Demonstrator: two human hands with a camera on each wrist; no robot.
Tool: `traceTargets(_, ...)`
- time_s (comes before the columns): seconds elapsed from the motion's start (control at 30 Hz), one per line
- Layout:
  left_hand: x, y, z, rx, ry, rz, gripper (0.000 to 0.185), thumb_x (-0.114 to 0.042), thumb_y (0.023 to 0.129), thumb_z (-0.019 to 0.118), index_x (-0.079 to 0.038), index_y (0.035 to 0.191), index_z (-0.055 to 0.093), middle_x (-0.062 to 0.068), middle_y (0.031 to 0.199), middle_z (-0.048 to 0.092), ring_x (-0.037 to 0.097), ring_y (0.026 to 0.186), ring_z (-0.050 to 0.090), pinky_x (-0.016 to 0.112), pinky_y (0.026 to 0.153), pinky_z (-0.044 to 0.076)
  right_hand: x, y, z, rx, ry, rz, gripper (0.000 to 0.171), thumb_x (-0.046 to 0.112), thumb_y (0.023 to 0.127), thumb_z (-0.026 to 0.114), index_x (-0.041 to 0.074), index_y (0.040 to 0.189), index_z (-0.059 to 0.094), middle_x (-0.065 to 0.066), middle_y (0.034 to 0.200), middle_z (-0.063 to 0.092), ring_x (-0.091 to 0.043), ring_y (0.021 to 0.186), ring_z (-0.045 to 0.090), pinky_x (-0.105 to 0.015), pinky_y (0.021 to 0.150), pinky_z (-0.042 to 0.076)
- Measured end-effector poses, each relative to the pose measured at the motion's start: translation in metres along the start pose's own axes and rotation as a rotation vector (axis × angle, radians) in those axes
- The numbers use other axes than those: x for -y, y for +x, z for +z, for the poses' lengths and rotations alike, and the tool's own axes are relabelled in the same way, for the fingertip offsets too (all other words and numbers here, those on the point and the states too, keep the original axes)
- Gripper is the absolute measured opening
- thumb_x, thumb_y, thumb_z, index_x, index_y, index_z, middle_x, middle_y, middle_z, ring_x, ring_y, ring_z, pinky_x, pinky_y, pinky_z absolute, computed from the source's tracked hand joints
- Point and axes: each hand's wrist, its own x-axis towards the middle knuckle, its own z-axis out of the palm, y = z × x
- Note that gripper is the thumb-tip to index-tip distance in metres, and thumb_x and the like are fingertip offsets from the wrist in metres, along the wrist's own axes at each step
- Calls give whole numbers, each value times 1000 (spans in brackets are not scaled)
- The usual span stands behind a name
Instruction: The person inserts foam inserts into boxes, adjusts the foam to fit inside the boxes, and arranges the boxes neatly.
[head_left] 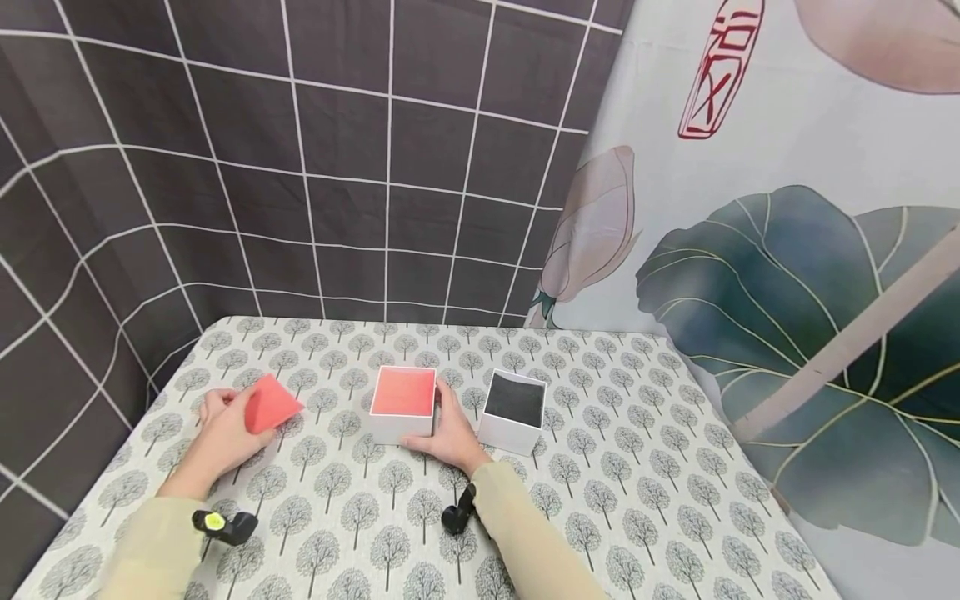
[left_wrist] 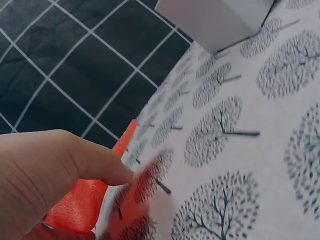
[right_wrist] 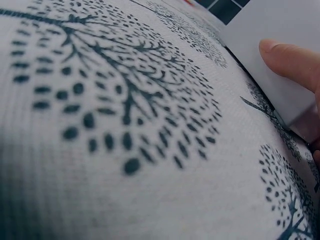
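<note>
In the head view my left hand point(head_left: 227, 433) is at the left of the table and pinches a red square sheet point(head_left: 273, 405), tilted up with one corner toward the right. The left wrist view has the thumb point(left_wrist: 95, 162) in front of the red sheet point(left_wrist: 80, 205), covering part of it. My right hand point(head_left: 452, 435) grips the right side of a white box point(head_left: 402, 430), thumb on its front wall. Red material point(head_left: 405, 392) fills this box's open top. In the right wrist view the thumb presses the box's white wall point(right_wrist: 270, 65).
Right of my right hand stands a second white box point(head_left: 510, 437) with black material point(head_left: 515, 398) inside. The tablecloth point(head_left: 600, 533) carries a tree print. Behind hang a dark gridded curtain point(head_left: 345, 133) and a cloth with large leaves point(head_left: 780, 317). Each wrist wears a small black camera.
</note>
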Motion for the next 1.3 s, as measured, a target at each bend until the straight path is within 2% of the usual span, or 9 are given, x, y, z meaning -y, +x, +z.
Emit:
traceTargets(0.17,-11,2,-1,-2,-31,31,78,-10,68,71,10,134,34,35,116,22,47,105,23,56,68,40,-1,0,0,-2,-11,3,118,46,53,87,24,146,18,2,134,41,-13,120,43,-41,105,32)
traceTargets(0.43,-25,5,-2,61,-79,47,82,-12,69,73,7,137,31,34,122,19,47,104,30,60,69,44,-3,0,2,3,-19,-1,118,46,53,87,26,146,18,3,133,41,-13,120,43,-41,105,32)
traceTargets(0.67,-39,8,0,100,-134,141,82,-17,72,78,1,139,34,29,127,23,45,99,44,62,75,46,-1,0,0,8,-26,12,118,43,54,87,28,147,16,3,134,41,-12,119,44,-40,105,33)
traceTargets(0.93,-58,16,7,146,-160,203,79,-16,74,76,1,139,35,29,131,24,45,102,45,64,80,45,1,-1,-2,25,-38,17,117,41,57,86,27,147,14,1,137,38,-13,120,42,-39,106,31)
traceTargets(1.17,-73,22,14,137,-151,248,79,-23,74,78,-3,139,38,25,130,29,41,102,48,60,78,48,0,-1,-2,35,-21,19,117,39,57,86,27,148,13,2,137,39,-12,119,43,-39,105,32)
traceTargets(1.3,-83,24,18,152,-173,279,77,-26,74,78,-4,138,39,23,130,30,42,107,46,61,85,45,-1,-1,-2,25,-20,8,118,40,57,86,27,148,13,2,135,40,-14,117,45,-42,103,34)
